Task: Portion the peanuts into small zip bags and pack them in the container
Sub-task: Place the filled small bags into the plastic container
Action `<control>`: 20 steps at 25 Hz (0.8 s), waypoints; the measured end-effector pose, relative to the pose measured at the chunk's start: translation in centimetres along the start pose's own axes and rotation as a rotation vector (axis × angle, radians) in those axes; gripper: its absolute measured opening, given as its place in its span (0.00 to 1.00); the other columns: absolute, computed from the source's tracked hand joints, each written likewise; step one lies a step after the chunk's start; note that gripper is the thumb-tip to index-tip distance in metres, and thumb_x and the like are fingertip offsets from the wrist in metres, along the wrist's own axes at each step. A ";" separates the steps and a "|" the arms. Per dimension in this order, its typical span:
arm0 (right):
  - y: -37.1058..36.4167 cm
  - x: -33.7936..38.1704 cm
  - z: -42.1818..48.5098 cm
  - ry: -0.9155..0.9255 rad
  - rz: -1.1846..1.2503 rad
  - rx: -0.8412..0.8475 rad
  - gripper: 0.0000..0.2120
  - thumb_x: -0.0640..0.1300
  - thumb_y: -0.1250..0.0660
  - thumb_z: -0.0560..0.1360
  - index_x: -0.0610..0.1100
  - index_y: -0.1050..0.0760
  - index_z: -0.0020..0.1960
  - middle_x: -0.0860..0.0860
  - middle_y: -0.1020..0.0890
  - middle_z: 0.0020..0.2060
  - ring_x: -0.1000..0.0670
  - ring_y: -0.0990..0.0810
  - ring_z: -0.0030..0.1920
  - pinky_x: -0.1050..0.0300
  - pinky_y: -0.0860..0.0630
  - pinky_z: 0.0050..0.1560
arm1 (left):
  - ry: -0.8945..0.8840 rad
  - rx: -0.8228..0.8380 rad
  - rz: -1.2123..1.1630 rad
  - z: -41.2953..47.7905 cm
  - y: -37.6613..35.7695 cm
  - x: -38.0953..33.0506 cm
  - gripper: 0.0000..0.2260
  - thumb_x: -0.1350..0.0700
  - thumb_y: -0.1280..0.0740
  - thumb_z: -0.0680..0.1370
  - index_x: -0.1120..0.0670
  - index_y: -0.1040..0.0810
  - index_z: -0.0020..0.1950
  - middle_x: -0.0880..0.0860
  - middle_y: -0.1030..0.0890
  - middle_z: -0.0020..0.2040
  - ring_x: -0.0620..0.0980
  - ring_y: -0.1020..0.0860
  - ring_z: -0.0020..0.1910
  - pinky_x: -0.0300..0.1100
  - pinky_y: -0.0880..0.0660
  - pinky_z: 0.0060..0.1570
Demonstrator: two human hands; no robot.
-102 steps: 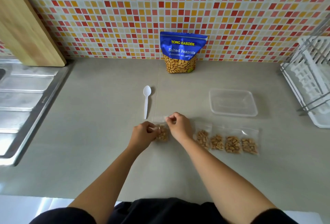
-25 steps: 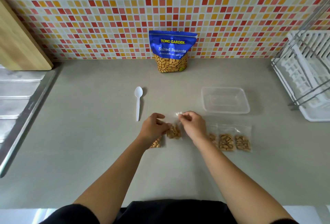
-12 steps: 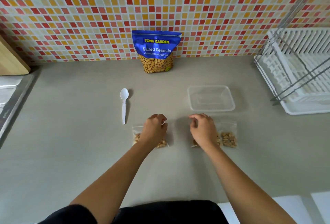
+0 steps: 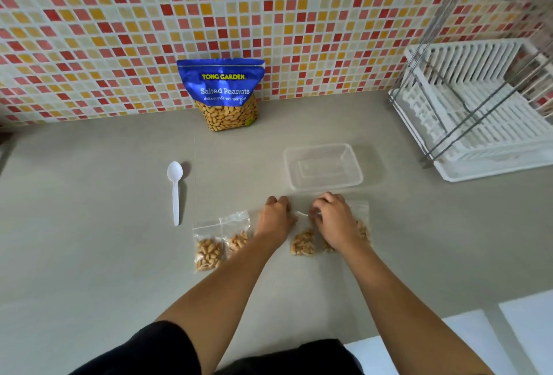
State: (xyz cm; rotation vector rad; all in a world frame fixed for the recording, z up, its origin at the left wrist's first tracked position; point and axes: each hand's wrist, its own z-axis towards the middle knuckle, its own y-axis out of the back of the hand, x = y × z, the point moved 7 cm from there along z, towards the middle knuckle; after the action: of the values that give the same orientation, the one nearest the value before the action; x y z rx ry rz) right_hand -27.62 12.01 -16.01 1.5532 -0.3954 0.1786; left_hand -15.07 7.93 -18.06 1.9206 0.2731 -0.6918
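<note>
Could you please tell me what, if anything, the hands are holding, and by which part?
The left hand and right hand appear to pinch one small zip bag by its top seal strip, one at each end.

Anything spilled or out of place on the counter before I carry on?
Nothing stands out. No loose peanuts show on the counter; the two filled zip bags near the spoon lie flat, the peanut pouch stands upright, the container sits empty and level.
</note>
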 end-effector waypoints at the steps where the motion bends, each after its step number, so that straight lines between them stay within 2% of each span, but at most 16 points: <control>1: 0.2 0.3 -0.2 0.026 0.010 -0.016 0.05 0.37 0.34 0.72 0.41 0.21 0.47 0.44 0.20 0.47 0.40 0.25 0.52 0.50 0.29 0.52 | 0.007 0.001 -0.023 -0.1 -0.1 0.2 0.13 0.58 0.33 0.75 0.60 0.26 0.58 0.59 0.26 0.56 0.59 0.24 0.52 0.48 0.26 0.54; 4: 0.8 1.1 -1.3 0.075 0.175 -0.067 0.02 0.40 0.34 0.75 0.41 0.23 0.46 0.46 0.18 0.41 0.45 0.23 0.45 0.55 0.30 0.45 | -0.039 -0.017 -0.112 -0.5 0.3 0.8 0.13 0.59 0.32 0.74 0.60 0.24 0.57 0.58 0.24 0.52 0.57 0.24 0.50 0.41 0.28 0.49; 7: 1.7 1.6 -1.7 -0.043 0.545 -0.137 0.03 0.42 0.33 0.75 0.44 0.24 0.47 0.53 0.19 0.39 0.57 0.22 0.41 0.70 0.29 0.43 | -0.116 -0.022 -0.303 -1.9 2.1 1.2 0.03 0.58 0.33 0.76 0.56 0.22 0.45 0.53 0.22 0.40 0.51 0.24 0.40 0.34 0.32 0.37; 9: 1.7 2.6 -1.3 -0.106 0.792 -0.176 0.06 0.41 0.32 0.74 0.48 0.25 0.50 0.55 0.19 0.39 0.60 0.21 0.41 0.72 0.29 0.45 | -0.104 0.027 -0.588 -3.1 3.4 1.5 0.02 0.59 0.34 0.77 0.56 0.24 0.44 0.54 0.19 0.38 0.49 0.22 0.38 0.34 0.26 0.43; 11: 1.4 4.1 -0.6 -0.162 1.020 -0.176 0.07 0.41 0.33 0.75 0.52 0.26 0.50 0.55 0.19 0.41 0.59 0.21 0.42 0.69 0.27 0.46 | -0.097 0.049 -0.832 -3.7 5.2 1.5 0.03 0.62 0.36 0.78 0.58 0.25 0.44 0.55 0.18 0.38 0.50 0.19 0.38 0.42 0.21 0.48; 12: 1.4 5.0 -0.1 -0.180 1.110 -0.174 0.06 0.41 0.34 0.76 0.52 0.25 0.49 0.53 0.19 0.41 0.59 0.20 0.42 0.69 0.26 0.45 | -0.094 0.046 -0.898 -3.7 6.4 1.4 0.04 0.63 0.36 0.78 0.58 0.25 0.44 0.55 0.18 0.37 0.49 0.19 0.38 0.43 0.21 0.48; 15: 2.7 8.0 1.7 -0.185 1.256 -0.225 0.06 0.41 0.35 0.77 0.46 0.23 0.42 0.52 0.19 0.35 0.61 0.21 0.35 0.68 0.26 0.41 | -0.100 -0.025 -0.908 -3.3 10.8 1.1 0.05 0.62 0.36 0.78 0.55 0.24 0.42 0.53 0.19 0.36 0.48 0.20 0.35 0.42 0.21 0.41; 17: 4.3 9.6 2.9 -0.180 1.308 -0.297 0.07 0.41 0.35 0.76 0.44 0.22 0.41 0.51 0.19 0.34 0.61 0.22 0.33 0.68 0.26 0.39 | -0.109 -0.084 -0.874 -3.0 13.4 0.9 0.03 0.60 0.34 0.77 0.54 0.24 0.44 0.53 0.19 0.40 0.48 0.20 0.37 0.41 0.21 0.39; 18: 5.0 10.3 3.4 -0.177 1.330 -0.325 0.06 0.40 0.35 0.76 0.44 0.22 0.41 0.51 0.19 0.34 0.61 0.22 0.32 0.68 0.25 0.38 | -0.130 -0.128 -0.823 -2.9 14.7 0.6 0.01 0.58 0.33 0.77 0.53 0.24 0.46 0.53 0.19 0.42 0.48 0.19 0.39 0.40 0.21 0.39; 20: 6.4 11.4 4.4 -0.152 1.349 -0.355 0.04 0.40 0.34 0.76 0.44 0.21 0.42 0.51 0.18 0.34 0.61 0.21 0.32 0.67 0.25 0.38 | -0.194 -0.278 -0.646 -2.9 17.5 0.1 0.06 0.54 0.30 0.74 0.52 0.23 0.50 0.48 0.20 0.44 0.43 0.21 0.41 0.35 0.22 0.42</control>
State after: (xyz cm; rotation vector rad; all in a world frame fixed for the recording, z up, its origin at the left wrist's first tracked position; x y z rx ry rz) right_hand -19.98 6.26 -6.11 0.7328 -1.4679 0.9656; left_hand -5.59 2.72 -3.99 1.4776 0.8404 -1.1844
